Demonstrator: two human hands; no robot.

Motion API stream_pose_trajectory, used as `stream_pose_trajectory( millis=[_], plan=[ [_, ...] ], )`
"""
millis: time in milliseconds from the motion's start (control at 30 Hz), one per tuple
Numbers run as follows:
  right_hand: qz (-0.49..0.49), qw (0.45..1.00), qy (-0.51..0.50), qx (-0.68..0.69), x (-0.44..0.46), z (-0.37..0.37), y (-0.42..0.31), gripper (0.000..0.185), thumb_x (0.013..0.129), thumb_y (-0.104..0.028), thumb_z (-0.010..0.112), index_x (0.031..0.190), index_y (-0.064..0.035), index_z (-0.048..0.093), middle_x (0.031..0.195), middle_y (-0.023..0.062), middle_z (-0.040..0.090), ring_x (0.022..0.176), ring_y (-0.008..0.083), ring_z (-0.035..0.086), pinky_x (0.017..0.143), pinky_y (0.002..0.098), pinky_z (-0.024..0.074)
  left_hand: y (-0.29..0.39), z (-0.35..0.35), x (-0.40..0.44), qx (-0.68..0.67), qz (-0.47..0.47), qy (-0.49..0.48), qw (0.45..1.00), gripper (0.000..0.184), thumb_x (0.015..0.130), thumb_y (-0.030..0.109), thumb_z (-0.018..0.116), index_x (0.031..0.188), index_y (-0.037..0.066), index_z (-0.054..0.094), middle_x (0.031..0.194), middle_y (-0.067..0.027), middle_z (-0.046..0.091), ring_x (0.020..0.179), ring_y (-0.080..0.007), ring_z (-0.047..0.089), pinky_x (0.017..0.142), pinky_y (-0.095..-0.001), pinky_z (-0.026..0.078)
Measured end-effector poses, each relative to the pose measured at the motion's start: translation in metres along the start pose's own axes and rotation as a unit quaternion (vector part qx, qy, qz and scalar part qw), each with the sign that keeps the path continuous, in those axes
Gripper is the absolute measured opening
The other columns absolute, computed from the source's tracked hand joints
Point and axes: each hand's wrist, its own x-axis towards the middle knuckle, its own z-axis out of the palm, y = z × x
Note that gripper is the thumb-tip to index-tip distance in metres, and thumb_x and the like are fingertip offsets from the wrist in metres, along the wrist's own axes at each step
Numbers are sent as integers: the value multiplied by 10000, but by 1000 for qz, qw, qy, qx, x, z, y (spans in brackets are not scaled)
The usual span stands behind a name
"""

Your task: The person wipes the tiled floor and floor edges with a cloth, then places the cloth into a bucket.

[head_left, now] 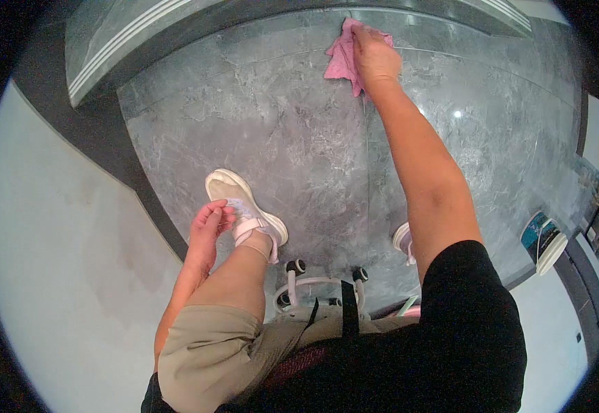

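Note:
My right hand [376,58] is closed on a pink cloth [343,58], pressed to the grey marbled floor [299,131] near the top of the view. Parts of the cloth spread out to the left of the hand and beyond the fingertips. My left hand [214,219] hangs above my left shoe [244,203], its fingers loosely curled and apart, with nothing visible in them.
Below me stands a wheeled stool base [320,281]. A bucket with a white rim [552,253] is at the right. A raised grey step [127,58] curves along the top left, and a white wall [72,213] runs down the left.

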Motion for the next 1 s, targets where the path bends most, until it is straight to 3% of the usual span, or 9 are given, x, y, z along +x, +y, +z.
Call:
stream_pose_trajectory(
  millis=[233,333,400,500,667,767,833,933,1000],
  plan=[
    [-47,998,-5,-34,46,9,0,273,876,-189,490,1115,-173,620,1066,123,662,882,349,656,722,460,527,10,12,0,2,-6,2,1000,243,982,161,481,1160,46,598,1000,-45,660,871,-104,611,822,-259,487],
    [-51,994,-76,-65,26,4,-1,251,865,-163,509,1083,-143,630,996,148,669,870,352,654,715,458,526,6,8,4,-3,3,-9,1000,246,983,162,477,1166,44,593,1014,-47,657,874,-105,612,825,-259,486],
    [-54,997,-23,41,-10,-5,3,232,847,-133,534,1054,-137,639,952,154,672,861,357,649,710,457,524,9,9,6,14,-4,-5,1000,247,985,161,472,1167,44,590,1018,-47,656,871,-105,611,825,-259,486],
    [-46,996,31,74,-37,10,15,229,837,-113,550,1049,-118,635,954,179,662,849,371,643,711,462,521,7,6,6,29,-7,-11,1000,256,986,185,487,1190,52,565,1043,-55,656,887,-128,616,828,-276,489],
    [-29,997,-10,73,34,0,1,215,849,-115,531,1037,-88,631,950,203,657,852,376,640,735,464,518,9,7,2,31,-12,-14,999,259,988,192,485,1190,52,565,1037,-51,653,891,-126,613,829,-280,486],
    [-28,997,-71,-26,43,16,2,208,849,-103,519,1023,-85,631,935,193,662,857,374,642,743,456,515,7,7,1,22,-11,-10,1000,260,988,196,491,1191,53,566,1030,-49,653,884,-126,612,830,-282,484],
    [-92,996,8,5,19,11,9,204,848,-107,519,1016,-97,635,917,182,664,843,368,643,740,453,511,8,7,8,6,1,-17,1000,261,987,197,495,1192,52,565,1028,-48,653,880,-128,612,830,-283,483],
    [-110,991,66,33,-24,3,14,187,848,-144,536,1001,-106,638,902,169,666,820,362,643,728,462,507,8,5,11,4,14,-29,999,267,985,205,504,1195,51,564,1023,-45,653,879,-130,614,826,-283,486],
    [-83,994,34,60,-47,-2,15,184,848,-157,541,999,-107,634,900,169,664,815,369,640,718,470,507,9,8,8,9,1,-25,1000,256,981,183,484,1173,49,587,1022,-40,652,887,-103,599,838,-263,472]
  ],
)
